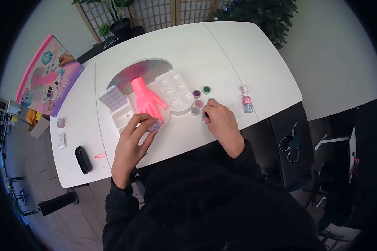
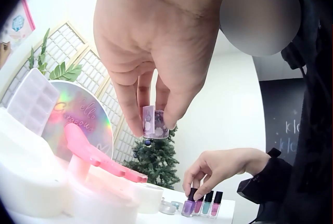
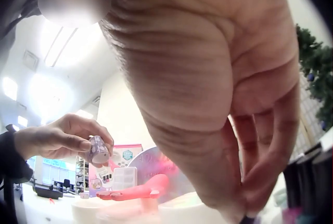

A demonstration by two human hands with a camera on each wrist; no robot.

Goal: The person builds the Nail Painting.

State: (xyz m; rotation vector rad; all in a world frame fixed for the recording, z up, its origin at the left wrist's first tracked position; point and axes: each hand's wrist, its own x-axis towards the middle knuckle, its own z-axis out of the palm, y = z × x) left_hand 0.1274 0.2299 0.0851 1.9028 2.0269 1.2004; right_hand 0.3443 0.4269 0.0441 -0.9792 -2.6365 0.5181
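My left hand [image 1: 130, 140] pinches a small lilac patterned roll [image 2: 156, 123] between thumb and fingertips, held up in front of the pink model hand [image 1: 146, 98]. The model hand lies on a white base with its fingers toward me. Over to the right, my right hand [image 1: 223, 125] pinches the black cap of a purple nail polish bottle [image 2: 188, 208]. That bottle stands upright at the end of a row with several others, including a teal bottle [image 2: 207, 207] and a pink bottle [image 2: 216, 208]. From above, my right hand mostly hides the row.
A white tray with round wells [image 1: 172, 89] adjoins the model hand. Beside it are small pots, among them a purple pot [image 1: 197, 93] and a green pot [image 1: 206, 90]. Patterned rolls [image 1: 246, 100] stand farther right. Left are a black case [image 1: 83, 160] and a printed box [image 1: 50, 79].
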